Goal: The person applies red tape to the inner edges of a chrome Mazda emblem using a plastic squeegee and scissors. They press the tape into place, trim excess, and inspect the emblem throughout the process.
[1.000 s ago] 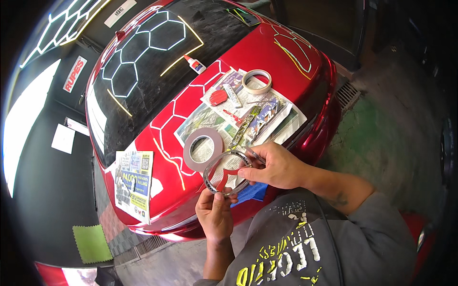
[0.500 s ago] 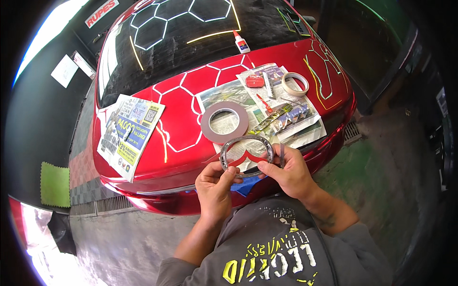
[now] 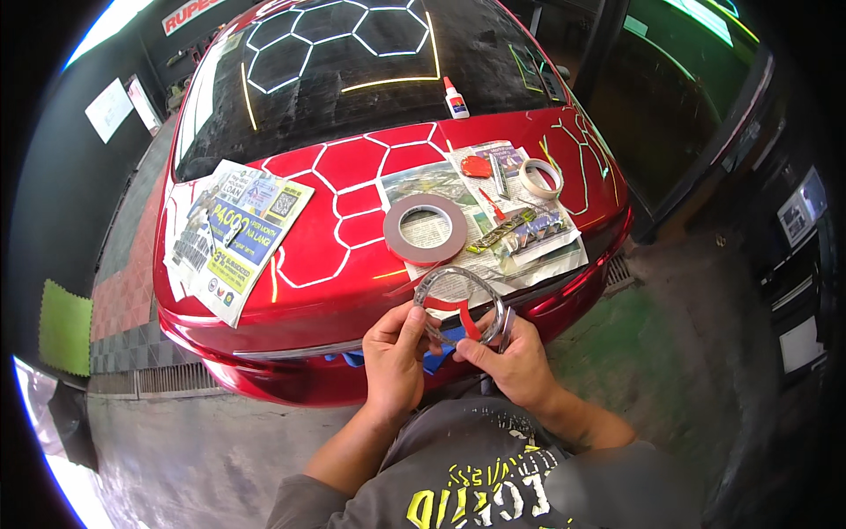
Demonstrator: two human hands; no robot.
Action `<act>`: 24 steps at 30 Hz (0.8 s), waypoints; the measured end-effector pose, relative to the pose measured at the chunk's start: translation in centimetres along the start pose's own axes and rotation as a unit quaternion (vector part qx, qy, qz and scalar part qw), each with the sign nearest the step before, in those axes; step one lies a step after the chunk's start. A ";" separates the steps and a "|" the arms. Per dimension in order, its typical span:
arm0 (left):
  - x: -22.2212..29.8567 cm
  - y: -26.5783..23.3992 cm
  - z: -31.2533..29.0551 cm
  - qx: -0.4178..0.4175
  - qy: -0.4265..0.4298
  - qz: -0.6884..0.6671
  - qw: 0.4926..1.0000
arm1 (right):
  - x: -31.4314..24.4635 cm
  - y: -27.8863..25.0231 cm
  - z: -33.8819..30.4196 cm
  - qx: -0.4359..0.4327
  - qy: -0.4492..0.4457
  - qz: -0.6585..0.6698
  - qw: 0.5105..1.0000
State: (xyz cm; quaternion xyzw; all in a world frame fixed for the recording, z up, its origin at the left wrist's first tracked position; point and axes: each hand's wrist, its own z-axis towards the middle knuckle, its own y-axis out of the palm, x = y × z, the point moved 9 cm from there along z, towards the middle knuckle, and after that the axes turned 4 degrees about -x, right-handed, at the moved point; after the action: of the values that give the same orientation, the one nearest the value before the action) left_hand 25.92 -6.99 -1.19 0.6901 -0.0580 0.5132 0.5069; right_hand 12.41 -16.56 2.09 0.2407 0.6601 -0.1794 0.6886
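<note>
Pinching a chrome ring [image 3: 500, 309] between thumb and fingers of left hand [image 3: 394, 357] and right hand [image 3: 518, 363] alike, just on the near side of the grey tape roll [image 3: 397, 242].
Also in sight: a red strip [image 3: 468, 321] on that same side, newspaper [image 3: 564, 257] partly under the roll, a cream tape roll [image 3: 538, 191] to its right, a glue bottle [image 3: 456, 104] beyond.

Red car trunk lid [image 3: 352, 167], newspapers [image 3: 240, 236] at left, newspaper sheets [image 3: 436, 183] at right, red-capped white bottle [image 3: 456, 101] by rear window [image 3: 317, 106]

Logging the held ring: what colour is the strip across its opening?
The strip is red; the head view shows it.
</note>
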 end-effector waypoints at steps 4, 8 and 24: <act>0.4 -0.6 -0.7 0.017 0.003 0.061 0.998 | 0.2 -1.2 -1.7 0.017 -0.001 -0.018 1.000; 0.6 0.0 -2.3 0.033 0.021 0.088 0.995 | 0.1 -3.6 -2.0 0.022 -0.015 -0.045 0.999; -11.2 12.1 -10.5 -0.005 -0.056 -0.040 0.998 | 2.4 -14.3 -11.2 -0.081 0.042 0.070 0.993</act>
State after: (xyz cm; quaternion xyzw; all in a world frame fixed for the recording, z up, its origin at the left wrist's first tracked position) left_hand 6.60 -9.77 -2.48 0.7168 -0.0611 0.4527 0.5268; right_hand -4.75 -21.78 -1.83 0.2369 0.6826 -0.0660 0.6881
